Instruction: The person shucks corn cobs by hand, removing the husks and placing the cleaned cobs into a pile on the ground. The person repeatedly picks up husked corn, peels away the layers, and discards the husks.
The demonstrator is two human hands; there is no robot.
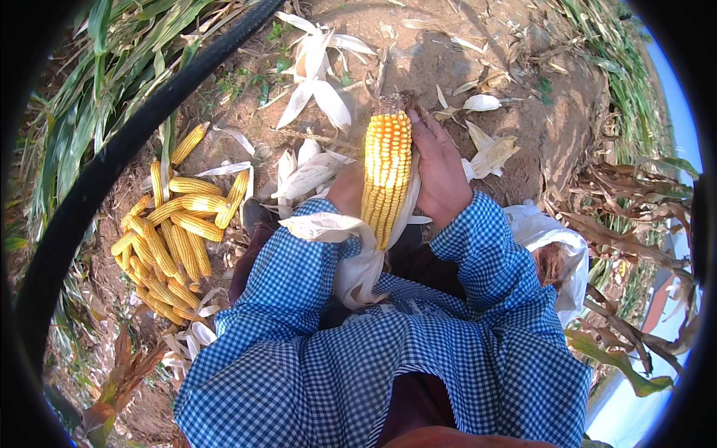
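An ear of yellow corn (386,173) is held upright in the picture between both hands, its kernels bare. Pale husk (358,269) is peeled back and hangs from its lower end over my lap, with one flap bent out to the left. My right hand (440,165) lies along the ear's right side, thumb near the top beside brown silk (414,103). Behind the ear's left side, my left hand (346,189) is mostly hidden, pressed against it. Unhusked or partly husked pale ears (311,173) lie on the soil just beyond my left hand.
Husked yellow ears (168,246) form a pile on the left. Empty husks (316,73) lie on the soil ahead. A white plastic bag (574,263) holding brown silk stands at the right. Cut green stalks (129,67) lie upper left, dry stalks (633,241) at right. A black strap crosses the left side.
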